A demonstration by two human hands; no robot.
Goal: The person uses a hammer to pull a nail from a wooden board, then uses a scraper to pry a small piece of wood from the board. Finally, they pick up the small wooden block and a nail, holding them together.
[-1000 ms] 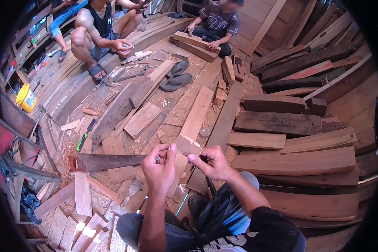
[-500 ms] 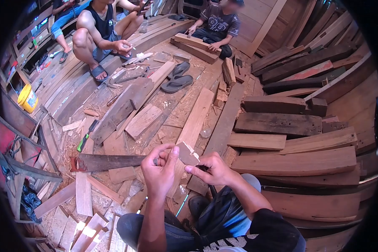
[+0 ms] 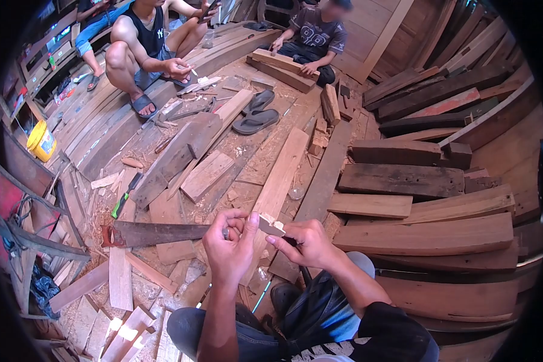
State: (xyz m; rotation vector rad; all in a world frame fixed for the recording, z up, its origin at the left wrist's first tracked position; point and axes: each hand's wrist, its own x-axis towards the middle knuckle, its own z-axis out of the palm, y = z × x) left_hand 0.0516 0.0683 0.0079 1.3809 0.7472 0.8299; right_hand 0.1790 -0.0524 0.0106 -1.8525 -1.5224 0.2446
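Note:
Both my hands are raised over my knees. My left hand [image 3: 229,246] pinches a small pale wood piece [image 3: 271,225] with the thumb on its left end, and a small grey bit shows between the curled fingers. My right hand [image 3: 306,242] is closed around a thin dark tool [image 3: 289,241], with its index fingertip against the underside of the wood piece. I cannot make out the tool's tip. Below the hands are my dark jeans [image 3: 247,338].
A rusty handsaw [image 3: 157,232] lies on the floor to the left, with a green-handled tool [image 3: 122,199] beyond it. Loose boards and sawdust cover the floor, and thick planks [image 3: 425,235] are stacked on the right. A pair of sandals [image 3: 253,114], a yellow bucket [image 3: 40,140] and two seated people [image 3: 145,42] are farther off.
The wood piece has turned between my hands and now shows a narrower face. My right hand has closed in under it, while my left hand stayed put.

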